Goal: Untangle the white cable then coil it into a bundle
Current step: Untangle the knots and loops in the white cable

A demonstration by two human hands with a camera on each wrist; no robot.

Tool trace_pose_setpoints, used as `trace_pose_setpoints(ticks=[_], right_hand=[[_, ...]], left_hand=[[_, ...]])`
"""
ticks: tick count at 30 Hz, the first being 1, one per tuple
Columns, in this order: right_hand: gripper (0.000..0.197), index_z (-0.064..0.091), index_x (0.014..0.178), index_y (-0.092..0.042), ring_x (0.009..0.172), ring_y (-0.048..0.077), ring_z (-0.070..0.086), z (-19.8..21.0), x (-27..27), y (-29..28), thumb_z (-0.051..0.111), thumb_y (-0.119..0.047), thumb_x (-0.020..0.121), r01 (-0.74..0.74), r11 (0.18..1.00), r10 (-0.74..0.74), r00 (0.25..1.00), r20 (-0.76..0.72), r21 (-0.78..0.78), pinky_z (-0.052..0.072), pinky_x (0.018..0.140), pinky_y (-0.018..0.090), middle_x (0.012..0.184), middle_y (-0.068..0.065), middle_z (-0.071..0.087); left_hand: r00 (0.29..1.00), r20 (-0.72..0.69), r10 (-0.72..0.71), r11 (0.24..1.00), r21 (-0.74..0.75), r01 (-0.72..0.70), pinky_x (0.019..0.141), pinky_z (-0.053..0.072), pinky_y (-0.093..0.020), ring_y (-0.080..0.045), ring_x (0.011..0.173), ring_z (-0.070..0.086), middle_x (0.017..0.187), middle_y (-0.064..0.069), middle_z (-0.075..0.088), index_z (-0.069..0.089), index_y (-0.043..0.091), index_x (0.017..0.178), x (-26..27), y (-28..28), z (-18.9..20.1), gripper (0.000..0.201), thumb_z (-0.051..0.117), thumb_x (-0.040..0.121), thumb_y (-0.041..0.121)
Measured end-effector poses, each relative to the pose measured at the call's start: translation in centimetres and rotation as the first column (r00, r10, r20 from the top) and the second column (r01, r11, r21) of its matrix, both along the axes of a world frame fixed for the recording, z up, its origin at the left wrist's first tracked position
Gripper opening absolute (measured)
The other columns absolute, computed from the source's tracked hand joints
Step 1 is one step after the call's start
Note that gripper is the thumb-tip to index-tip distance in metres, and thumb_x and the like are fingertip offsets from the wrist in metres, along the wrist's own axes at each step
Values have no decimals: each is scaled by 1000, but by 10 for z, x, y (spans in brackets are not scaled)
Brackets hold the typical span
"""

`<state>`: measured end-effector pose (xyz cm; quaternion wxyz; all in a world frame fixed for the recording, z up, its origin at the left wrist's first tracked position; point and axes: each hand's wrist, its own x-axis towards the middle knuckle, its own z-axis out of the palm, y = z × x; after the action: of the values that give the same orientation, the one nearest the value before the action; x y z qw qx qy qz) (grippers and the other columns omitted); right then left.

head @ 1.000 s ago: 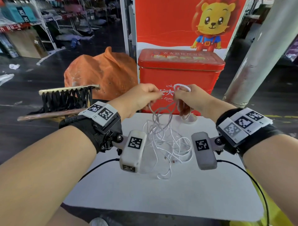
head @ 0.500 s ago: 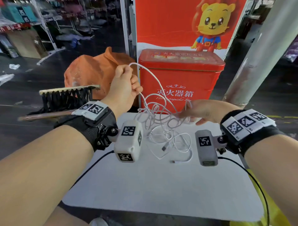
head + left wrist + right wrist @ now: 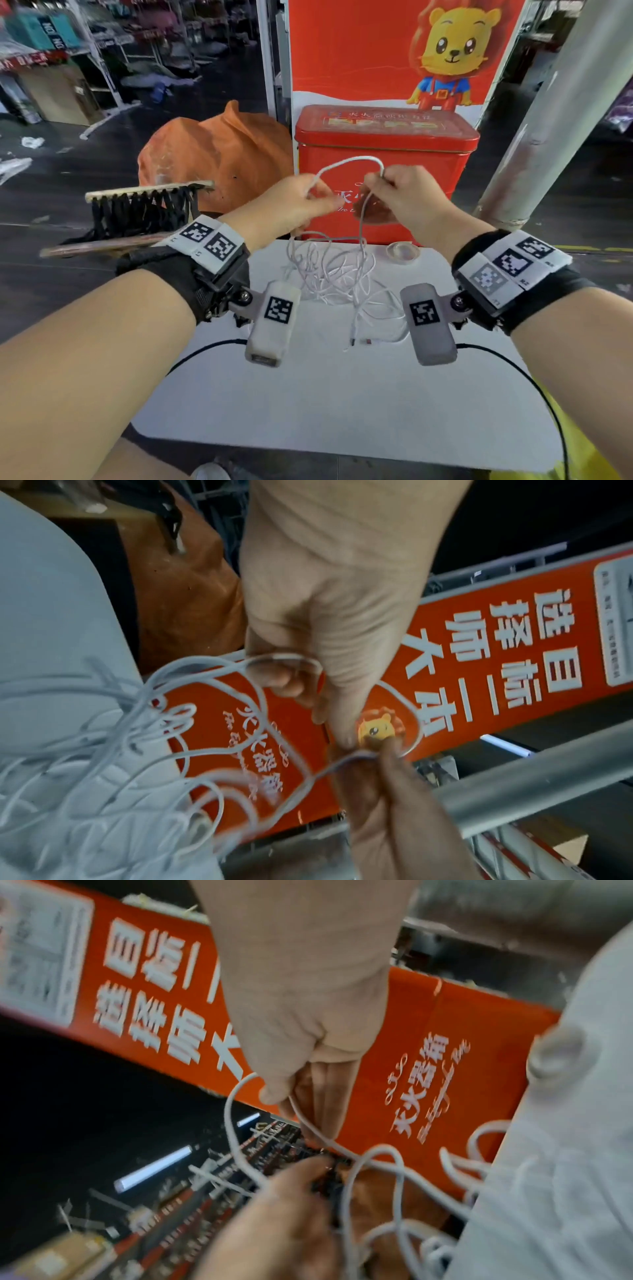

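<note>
Overhead, from the head view: two hands are raised above the far part of one white table (image 3: 342, 404). One white cable (image 3: 337, 274) is present. A short arch of it spans between the left hand (image 3: 291, 205) and the right hand (image 3: 407, 195), and each hand pinches one end of that arch with curled fingers. Below the hands the remainder hangs down into one loose tangle of many crossing loops lying on the table. Two connector ends (image 3: 359, 341) lie close together on the table at the near edge of the tangle. One small clear round dish (image 3: 402, 253) sits on the table to the right of the tangle, apart from it. One red metal box (image 3: 387, 161) stands just behind the table; one orange cloth bundle (image 3: 219, 154) and one black-bristled brush (image 3: 144, 205) lie to its left.

Left wrist view: the left hand (image 3: 329, 620) has thumb and fingers closed on the cable (image 3: 219, 685). One loop runs on to the right hand (image 3: 387, 791), whose fingertips also clamp it. The tangle hangs lower left against the table edge.

Right wrist view, blurred: the right hand (image 3: 301, 1031) pinches the cable (image 3: 232, 1123) between thumb and fingers. One strand curves to the left hand (image 3: 284, 1218); its finger position cannot be judged here.
</note>
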<state>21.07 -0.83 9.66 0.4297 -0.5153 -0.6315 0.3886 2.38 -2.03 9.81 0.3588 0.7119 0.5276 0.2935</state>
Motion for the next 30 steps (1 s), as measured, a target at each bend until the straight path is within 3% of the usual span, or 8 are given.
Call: trace_pose_setpoints(ticks=[3, 7, 9, 11, 14, 18, 24, 30], right_hand=[[24, 61, 80, -6, 66, 22, 68, 14, -8, -8, 49, -16, 98, -15, 999, 24, 969, -247, 38, 60, 66, 36, 73, 11, 68], [17, 63, 90, -7, 75, 18, 65, 16, -13, -6, 52, -19, 96, -47, 995, 77, 932, -353, 91, 58, 73, 33, 82, 9, 66], [18, 58, 106, -13, 84, 13, 64, 6, -8, -3, 54, -26, 95, -131, 991, 137, 953, -269, 40, 56, 81, 30, 93, 4, 66], [21, 56, 110, -20, 81, 3, 64, -3, 0, -8, 51, -34, 95, -266, 960, 270, 962, 36, -89, 53, 78, 16, 92, -5, 68], [21, 70, 99, -21, 74, 3, 60, -20, 13, -7, 53, -32, 95, -309, 936, 348, 754, 556, -167, 47, 69, 18, 80, -10, 70], [16, 70, 89, -21, 53, 0, 47, -26, 28, -1, 57, -30, 93, -276, 928, 372, 706, 603, -250, 36, 56, 19, 66, -12, 65], [41, 46, 133, -22, 109, 7, 54, -15, 2, 0, 52, -16, 93, -195, 980, 197, 958, 208, -30, 40, 93, 19, 121, -5, 58], [23, 69, 90, -21, 59, 8, 48, -20, 7, -4, 52, -37, 94, -320, 946, 280, 739, 613, -46, 37, 56, 25, 67, -8, 59]], left_hand=[[989, 7, -150, 987, -51, 150, 46, 35, -21, -8, 47, 42, 63, -3, 49, 66, 13, 92, 10, -7, -4, 21, 67, 86, 33], [991, 94, -93, 995, 28, 91, 42, 31, -20, -10, 42, 39, 53, -4, 45, 55, 9, 66, 21, -3, -5, 30, 61, 92, 22], [986, 147, -78, 995, 68, 69, 46, 37, -23, -12, 47, 45, 56, -5, 52, 58, 7, 70, 20, -1, -6, 29, 56, 96, 20], [960, 278, -36, 998, 66, 18, 52, 44, -21, -11, 53, 52, 64, -4, 60, 62, 8, 78, 16, 2, -5, 26, 50, 98, 19], [858, 504, 103, 987, 56, -152, 56, 48, -15, -5, 58, 60, 73, -4, 65, 62, 7, 87, 3, 9, 0, 23, 46, 100, 16], [775, 610, 168, 972, 26, -232, 60, 51, -15, -5, 63, 65, 71, 0, 68, 61, 10, 88, -12, 17, 2, 24, 43, 101, 18], [779, 625, 51, 997, -74, -6, 67, 55, -20, -11, 71, 66, 77, -4, 67, 62, 9, 90, 5, 9, 2, 24, 42, 101, 18], [601, 777, 188, 973, -62, -224, 72, 56, -23, -13, 72, 68, 74, -4, 68, 61, 6, 88, -4, 17, 9, 25, 42, 102, 16]])
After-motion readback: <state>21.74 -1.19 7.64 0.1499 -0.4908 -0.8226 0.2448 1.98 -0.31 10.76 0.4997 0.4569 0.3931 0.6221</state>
